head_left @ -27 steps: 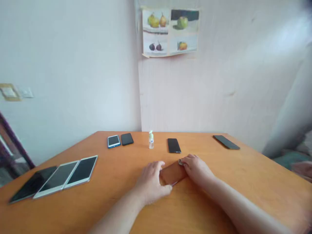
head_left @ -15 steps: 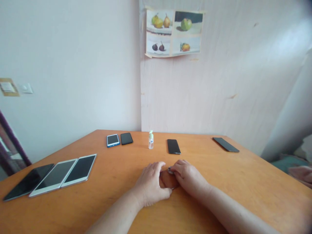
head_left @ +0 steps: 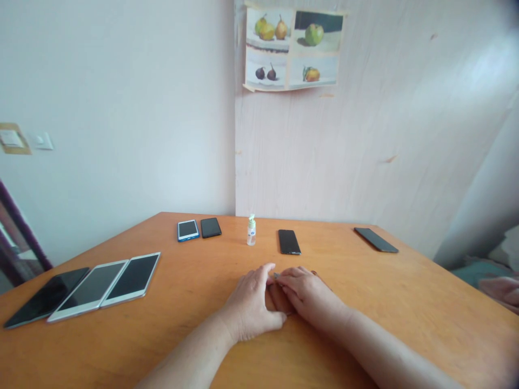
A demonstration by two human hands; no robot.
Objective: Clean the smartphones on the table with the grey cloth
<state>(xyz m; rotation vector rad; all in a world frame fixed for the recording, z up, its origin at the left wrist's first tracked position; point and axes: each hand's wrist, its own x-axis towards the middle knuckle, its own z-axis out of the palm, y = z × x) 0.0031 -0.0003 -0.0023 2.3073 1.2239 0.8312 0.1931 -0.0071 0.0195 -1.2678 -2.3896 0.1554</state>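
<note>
Between my hands a flat, glossy phone-like thing [head_left: 279, 301] lies on the wooden table, its surface reflecting brown; the hands cover most of it. My left hand [head_left: 252, 303] curves around its left end, thumb at the near edge and fingers at the far edge. My right hand [head_left: 310, 294] lies over its right part, palm down and fingers pointing left. A small pale grey bit, perhaps a cloth or wipe [head_left: 276, 275], shows at the right fingertips; most of it is hidden. A reddish-brown edge peeks out beyond the right hand.
On the table [head_left: 194, 346], a small pump bottle [head_left: 251, 231] and a black phone [head_left: 289, 242] stand beyond my hands. Another dark phone [head_left: 376, 240] lies far right. Back left are a blue-edged phone [head_left: 187, 230] and a dark one [head_left: 211, 227]; tablets [head_left: 88, 290] lie left. Another person's hand [head_left: 500, 292] shows at right.
My right hand has shifted slightly left and flattened over the phone-like thing, its fingertips now near the left fingers. My left hand keeps its place. The view has tilted a little.
</note>
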